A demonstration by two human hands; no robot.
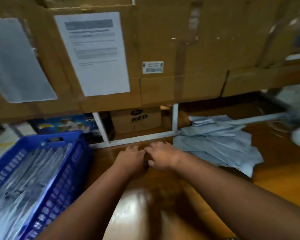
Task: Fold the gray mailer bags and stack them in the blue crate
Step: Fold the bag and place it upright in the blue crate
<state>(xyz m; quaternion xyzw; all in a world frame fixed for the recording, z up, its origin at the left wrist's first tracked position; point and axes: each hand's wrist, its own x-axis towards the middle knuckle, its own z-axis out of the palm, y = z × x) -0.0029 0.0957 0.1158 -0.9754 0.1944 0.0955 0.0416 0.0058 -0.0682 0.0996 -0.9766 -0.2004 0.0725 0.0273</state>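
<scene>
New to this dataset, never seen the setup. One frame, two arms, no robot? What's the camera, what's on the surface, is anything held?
No robot here: a person works with bare hands, and the single picture comes from a wide-angle camera worn on their head, looking forward and down. The left hand and right hand meet over the brown wooden surface, fingers forward; neither visibly holds anything, though the frame is blurred. To the left stands the blue crate, already holding gray mailer bags packed in rows. To the right lies a loose pile of unfolded mailer bags, spread flat. Behind are large cardboard boxes, one with a printed sheet stuck on it, too blurred to read.
</scene>
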